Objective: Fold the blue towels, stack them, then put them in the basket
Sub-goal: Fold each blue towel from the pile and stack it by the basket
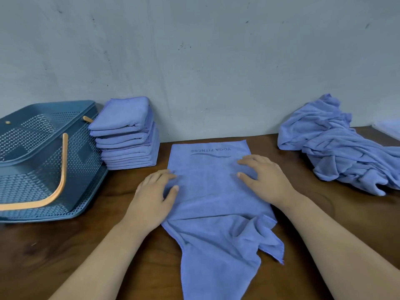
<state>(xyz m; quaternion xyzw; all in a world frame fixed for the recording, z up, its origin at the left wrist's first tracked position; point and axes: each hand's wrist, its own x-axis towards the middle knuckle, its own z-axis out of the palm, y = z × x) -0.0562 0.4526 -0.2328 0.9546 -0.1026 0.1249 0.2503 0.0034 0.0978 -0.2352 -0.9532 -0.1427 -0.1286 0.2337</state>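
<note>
The blue microfibre towel (216, 198) is pressed onto the dark wooden counter (65, 252) by the flat fingers (251, 162) of left hand (151, 198) and right hand (266, 180); a crooked fold could be caused by its rumpled near end.

Dark wooden bench (86, 245), bearing: one blue towel (216, 202) spread flat, near end rumpled; left of it, a stack of folded towels (127, 146), then a blue perforated basket (43, 169); right of it, a heap of unfolded towels (337, 148).

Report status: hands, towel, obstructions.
Both open: left hand, right hand pressing towel. Spread out, near end rumpled. Beside basket, folded stack; nothing blocking.
</note>
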